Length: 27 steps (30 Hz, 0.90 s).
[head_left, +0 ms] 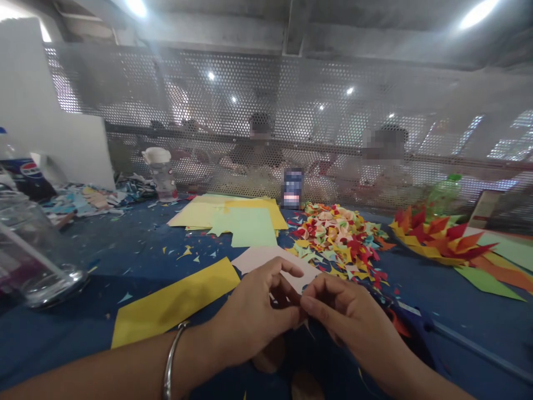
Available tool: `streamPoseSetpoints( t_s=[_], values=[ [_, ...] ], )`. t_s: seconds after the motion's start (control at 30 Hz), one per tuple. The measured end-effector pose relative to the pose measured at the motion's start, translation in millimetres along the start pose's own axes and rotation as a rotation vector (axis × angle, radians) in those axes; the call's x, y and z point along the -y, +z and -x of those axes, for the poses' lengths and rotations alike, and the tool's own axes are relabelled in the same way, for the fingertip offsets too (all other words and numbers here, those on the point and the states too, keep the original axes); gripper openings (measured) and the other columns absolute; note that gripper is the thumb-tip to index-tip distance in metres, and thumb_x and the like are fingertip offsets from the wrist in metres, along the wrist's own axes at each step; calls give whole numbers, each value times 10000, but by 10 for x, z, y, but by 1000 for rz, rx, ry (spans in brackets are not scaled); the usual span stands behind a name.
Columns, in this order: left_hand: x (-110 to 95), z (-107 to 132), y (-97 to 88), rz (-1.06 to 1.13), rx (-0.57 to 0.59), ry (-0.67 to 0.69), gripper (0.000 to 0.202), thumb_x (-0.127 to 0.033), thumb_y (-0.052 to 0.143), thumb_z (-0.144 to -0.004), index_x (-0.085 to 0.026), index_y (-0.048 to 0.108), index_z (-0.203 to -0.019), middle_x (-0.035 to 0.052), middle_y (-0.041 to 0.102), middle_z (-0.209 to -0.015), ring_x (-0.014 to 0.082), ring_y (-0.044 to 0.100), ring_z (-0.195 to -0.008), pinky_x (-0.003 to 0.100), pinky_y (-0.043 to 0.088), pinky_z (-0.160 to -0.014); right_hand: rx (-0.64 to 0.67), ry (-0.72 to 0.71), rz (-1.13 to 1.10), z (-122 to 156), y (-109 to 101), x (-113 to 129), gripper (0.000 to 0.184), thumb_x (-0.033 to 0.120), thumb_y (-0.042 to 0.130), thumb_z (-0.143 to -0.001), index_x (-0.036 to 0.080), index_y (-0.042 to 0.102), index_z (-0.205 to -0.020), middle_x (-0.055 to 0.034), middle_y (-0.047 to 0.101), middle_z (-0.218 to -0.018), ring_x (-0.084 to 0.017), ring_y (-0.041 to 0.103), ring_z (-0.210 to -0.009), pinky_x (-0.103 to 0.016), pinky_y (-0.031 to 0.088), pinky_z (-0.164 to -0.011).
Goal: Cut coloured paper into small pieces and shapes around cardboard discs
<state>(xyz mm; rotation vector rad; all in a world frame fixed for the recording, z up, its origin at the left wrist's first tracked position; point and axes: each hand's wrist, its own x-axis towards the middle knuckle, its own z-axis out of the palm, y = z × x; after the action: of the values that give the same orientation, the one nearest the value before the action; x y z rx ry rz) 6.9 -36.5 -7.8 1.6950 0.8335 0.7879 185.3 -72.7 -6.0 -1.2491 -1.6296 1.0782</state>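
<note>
My left hand (pixel 264 305), with a silver bangle at its wrist, and my right hand (pixel 345 311) meet fingertip to fingertip over the blue table. Both are closed in a pinch; whatever they hold is too small and hidden to name. A thin pale sliver (pixel 308 330) shows just under the fingers. Behind them lies a pale pink sheet of paper (pixel 258 256), partly covered by my hands. A yellow paper strip (pixel 175 303) rests beside my left forearm. Beyond my right hand spreads a heap of small folded paper pieces (pixel 341 236) in red, yellow, orange, green and cream.
Yellow sheets (pixel 194 214) and a mint sheet (pixel 252 225) lie behind. A phone (pixel 292 189) stands at a perforated screen (pixel 187 111); people sit beyond it. Left are a tumbler (pixel 162 175), cola bottle (pixel 31 175) and glass jar (pixel 25 239); right, a spiky paper piece (pixel 437 239).
</note>
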Motion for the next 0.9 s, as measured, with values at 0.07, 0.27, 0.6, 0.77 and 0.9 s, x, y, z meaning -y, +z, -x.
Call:
streamPoseSetpoints(
  t_s=[0.07, 0.27, 0.6, 0.77, 0.9],
  values=[
    [15, -9, 7, 51, 7, -24, 420, -280, 715, -714, -195, 530, -1082, -18, 656, -713, 137, 583, -624, 247, 415, -592, -10, 33, -6, -4, 5, 9, 244, 398, 611, -872, 178, 587, -771, 58, 483, -603, -61, 344, -465, -193, 264, -429],
    [17, -9, -27, 188, 4, -88, 385, -199, 738, -678, -184, 547, -1012, -26, 633, -685, 131, 570, -643, 252, 416, -631, -110, 18, -16, 1, -25, 38, 285, 442, 597, -865, 178, 578, -759, 68, 443, -578, -57, 321, -442, -183, 256, -413],
    [-65, 13, -69, 542, -46, -225, 277, -189, 774, -674, -145, 574, -861, -11, 629, -709, 101, 584, -663, 224, 416, -648, -342, -64, 236, 52, -192, 167, 257, 444, 608, -844, 195, 610, -781, 43, 484, -577, -92, 400, -465, -201, 331, -424],
    [-108, 13, -120, 548, -64, -220, 242, -189, 773, -672, -144, 586, -818, -12, 621, -711, 105, 578, -669, 232, 409, -648, -343, -10, 346, 110, -393, 246, 259, 465, 586, -851, 209, 617, -828, 12, 551, -631, -107, 450, -464, -200, 402, -396],
    [-128, 4, -155, 545, -84, -209, 197, -196, 757, -679, -154, 595, -784, -17, 614, -695, 106, 564, -661, 244, 401, -650, -277, -5, 551, 258, -544, 240, 252, 456, 539, -880, 228, 598, -793, 12, 554, -620, -141, 513, -532, -232, 459, -485]
  ],
)
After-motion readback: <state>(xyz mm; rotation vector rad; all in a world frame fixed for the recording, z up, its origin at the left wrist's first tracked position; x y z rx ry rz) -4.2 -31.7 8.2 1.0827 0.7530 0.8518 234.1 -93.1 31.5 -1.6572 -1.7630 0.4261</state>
